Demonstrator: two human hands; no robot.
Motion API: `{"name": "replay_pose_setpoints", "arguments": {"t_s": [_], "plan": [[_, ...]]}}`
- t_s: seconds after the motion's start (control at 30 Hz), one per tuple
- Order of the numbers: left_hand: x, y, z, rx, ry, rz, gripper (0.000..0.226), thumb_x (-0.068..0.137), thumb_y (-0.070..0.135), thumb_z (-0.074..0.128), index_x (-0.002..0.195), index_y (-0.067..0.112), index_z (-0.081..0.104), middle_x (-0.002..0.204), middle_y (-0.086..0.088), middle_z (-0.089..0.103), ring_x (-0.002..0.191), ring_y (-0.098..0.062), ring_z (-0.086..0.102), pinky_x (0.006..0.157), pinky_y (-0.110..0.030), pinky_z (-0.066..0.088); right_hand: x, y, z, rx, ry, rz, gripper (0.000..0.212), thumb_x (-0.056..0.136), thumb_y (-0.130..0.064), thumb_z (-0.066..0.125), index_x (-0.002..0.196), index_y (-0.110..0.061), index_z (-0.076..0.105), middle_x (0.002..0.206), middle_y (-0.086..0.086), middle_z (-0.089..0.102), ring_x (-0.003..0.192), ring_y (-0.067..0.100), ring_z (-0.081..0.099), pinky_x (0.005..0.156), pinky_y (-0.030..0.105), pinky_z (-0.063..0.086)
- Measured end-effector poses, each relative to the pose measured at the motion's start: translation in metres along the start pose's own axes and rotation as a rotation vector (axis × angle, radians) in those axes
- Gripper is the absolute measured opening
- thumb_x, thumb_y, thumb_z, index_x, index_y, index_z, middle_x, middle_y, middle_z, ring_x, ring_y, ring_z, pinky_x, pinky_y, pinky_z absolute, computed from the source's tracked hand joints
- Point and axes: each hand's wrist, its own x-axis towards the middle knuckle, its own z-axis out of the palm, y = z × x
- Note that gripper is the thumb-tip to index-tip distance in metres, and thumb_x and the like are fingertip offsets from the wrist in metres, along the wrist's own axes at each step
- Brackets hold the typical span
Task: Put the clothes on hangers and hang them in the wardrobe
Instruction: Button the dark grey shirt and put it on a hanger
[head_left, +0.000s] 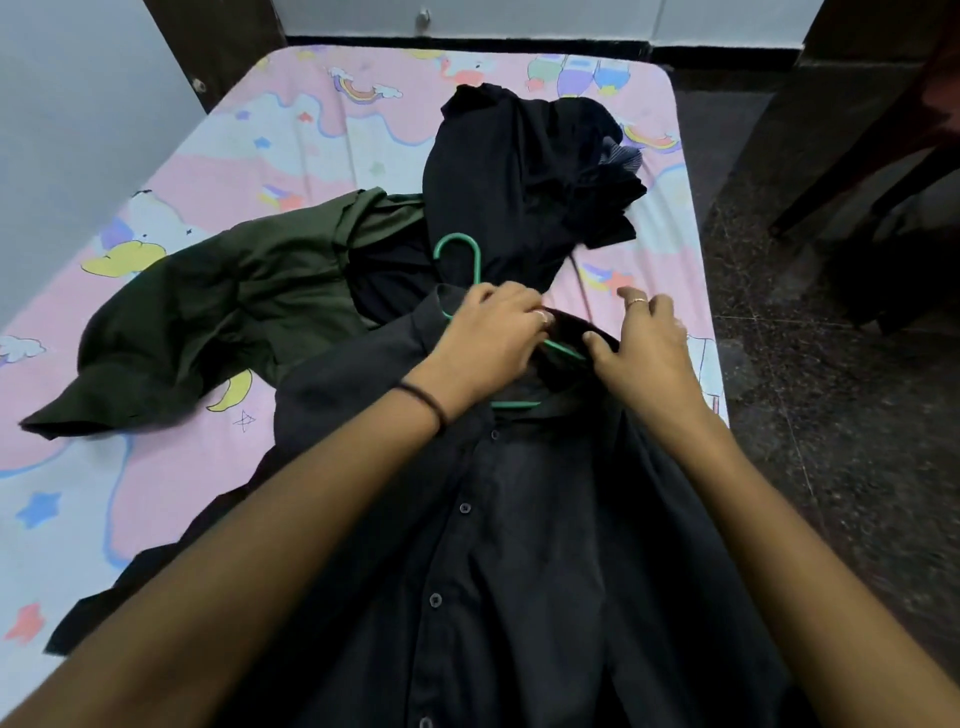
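Note:
A black buttoned shirt (498, 545) lies flat on the bed, collar away from me. A green hanger (460, 254) sits in its neck opening, hook sticking out past the collar. My left hand (488, 343) grips the hanger and the collar at the neck. My right hand (641, 343) pinches the right side of the collar over the hanger's arm. Most of the hanger is hidden under fabric and my hands. An olive green shirt (218, 306) lies crumpled to the left. A heap of black clothes (519, 182) lies beyond the hanger.
The bed (311, 140) has a pink and blue cartoon sheet. Dark speckled floor (831, 389) runs along its right side. A white wall is at the left, and dark wooden furniture (883, 130) stands at the far right.

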Motion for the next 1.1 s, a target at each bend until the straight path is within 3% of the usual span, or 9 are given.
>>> {"name": "replay_pose_setpoints", "arguments": {"t_s": [0.07, 0.17, 0.23, 0.3, 0.4, 0.5, 0.77, 0.97, 1.1], "plan": [[-0.037, -0.015, -0.014, -0.044, 0.172, -0.203, 0.026, 0.086, 0.019, 0.052, 0.106, 0.019, 0.070, 0.107, 0.000, 0.067, 0.102, -0.025, 0.061, 0.082, -0.040, 0.047, 0.002, -0.001, 0.001, -0.016, 0.102, -0.111, 0.058, 0.091, -0.028, 0.061, 0.141, -0.007, 0.040, 0.131, 0.018, 0.040, 0.117, 0.041, 0.041, 0.101, 0.043, 0.031], [-0.104, -0.051, -0.034, -0.051, 0.217, -0.643, 0.031, 0.089, 0.011, 0.049, 0.116, 0.014, 0.064, 0.118, -0.011, 0.064, 0.109, -0.035, 0.056, 0.088, -0.046, 0.046, 0.023, -0.013, 0.007, 0.067, -0.023, -0.222, 0.040, 0.092, -0.022, 0.059, 0.129, -0.007, 0.054, 0.125, 0.015, 0.052, 0.115, 0.035, 0.050, 0.097, 0.037, 0.037], [-0.146, -0.083, -0.033, -0.065, 0.109, -0.956, 0.034, 0.094, 0.019, 0.053, 0.126, 0.008, 0.057, 0.126, -0.020, 0.056, 0.114, -0.043, 0.048, 0.093, -0.051, 0.042, 0.035, -0.023, 0.019, 0.019, -0.120, -0.305, 0.031, 0.092, -0.020, 0.059, 0.120, -0.009, 0.061, 0.117, 0.014, 0.060, 0.109, 0.032, 0.058, 0.092, 0.036, 0.045], [-0.174, -0.109, -0.029, -0.088, -0.109, -1.099, 0.050, 0.094, 0.038, 0.055, 0.131, 0.006, 0.052, 0.126, -0.024, 0.054, 0.115, -0.046, 0.048, 0.094, -0.053, 0.043, 0.041, -0.033, 0.033, -0.063, -0.193, -0.377, 0.030, 0.092, -0.023, 0.059, 0.118, -0.009, 0.062, 0.117, 0.013, 0.061, 0.110, 0.031, 0.058, 0.090, 0.038, 0.047], [-0.189, -0.119, -0.022, -0.135, -0.336, -1.090, 0.053, 0.090, 0.055, 0.053, 0.115, 0.009, 0.061, 0.109, -0.014, 0.064, 0.110, -0.038, 0.055, 0.083, -0.043, 0.046, 0.041, -0.039, 0.055, -0.226, -0.220, -0.412, 0.037, 0.094, -0.032, 0.057, 0.123, -0.010, 0.054, 0.124, 0.011, 0.059, 0.116, 0.033, 0.055, 0.083, 0.040, 0.046], [-0.190, -0.112, -0.012, -0.109, -0.373, -0.996, 0.042, 0.092, 0.051, 0.052, 0.088, 0.010, 0.059, 0.085, -0.012, 0.063, 0.092, -0.036, 0.060, 0.070, -0.039, 0.048, 0.041, -0.038, 0.065, -0.330, -0.096, -0.434, 0.026, 0.099, -0.029, 0.047, 0.116, -0.009, 0.052, 0.111, 0.016, 0.065, 0.106, 0.036, 0.059, 0.069, 0.038, 0.039], [-0.196, -0.096, -0.030, -0.017, -0.054, -0.964, 0.023, 0.096, 0.027, 0.054, 0.098, 0.004, 0.058, 0.088, -0.032, 0.061, 0.085, -0.051, 0.057, 0.066, -0.048, 0.046, 0.026, -0.018, 0.050, -0.416, 0.078, -0.376, 0.023, 0.102, -0.022, 0.040, 0.110, -0.006, 0.053, 0.101, 0.018, 0.067, 0.093, 0.040, 0.061, 0.061, 0.037, 0.030], [-0.195, -0.096, -0.044, 0.010, -0.209, -1.074, 0.020, 0.095, 0.034, 0.051, 0.096, 0.015, 0.056, 0.099, -0.030, 0.060, 0.091, -0.051, 0.056, 0.072, -0.045, 0.043, 0.018, -0.037, 0.054, -0.406, 0.164, -0.219, 0.025, 0.093, -0.016, 0.051, 0.104, 0.002, 0.066, 0.113, 0.021, 0.058, 0.110, 0.040, 0.049, 0.084, 0.046, 0.036], [-0.162, -0.089, -0.047, 0.071, -0.268, -1.046, 0.030, 0.095, 0.031, 0.055, 0.115, 0.009, 0.056, 0.115, -0.026, 0.057, 0.105, -0.047, 0.055, 0.081, -0.049, 0.045, 0.031, -0.034, 0.046, -0.231, 0.053, -0.164, 0.031, 0.096, -0.023, 0.053, 0.112, 0.002, 0.062, 0.117, 0.021, 0.054, 0.110, 0.042, 0.051, 0.081, 0.044, 0.041]]}}
